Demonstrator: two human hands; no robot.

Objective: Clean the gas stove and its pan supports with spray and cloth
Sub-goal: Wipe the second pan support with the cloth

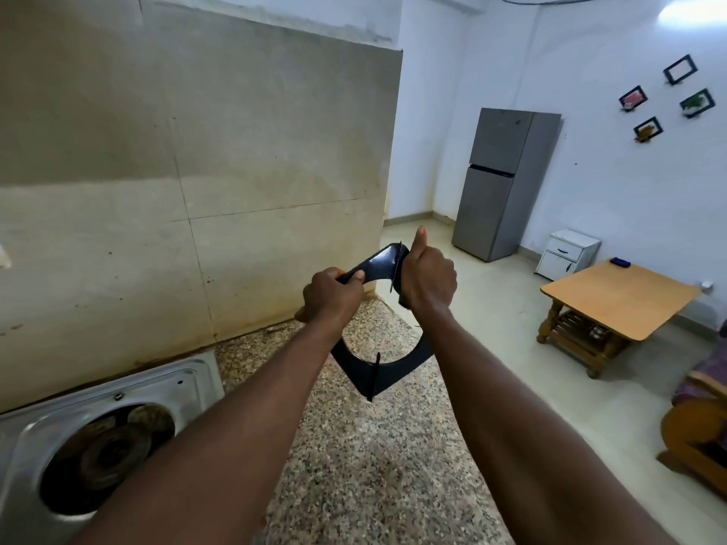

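Speckled granite counter (373, 466) fills the bottom, with the steel stove (118, 395) at its lower left. The black pan support (377, 371) is held up over the counter. Left hand (332, 297) grips its top edge, and right hand (429, 281) is wrapped round the corner, thumb up.

Both hands (334, 297) (429, 281) grip black pan support (383, 371).

No readable text, label, brand or number shows anywhere.

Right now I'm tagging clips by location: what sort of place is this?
Probably a home kitchen open to a living room: gas stove on a stone counter, fridge and wooden table beyond.
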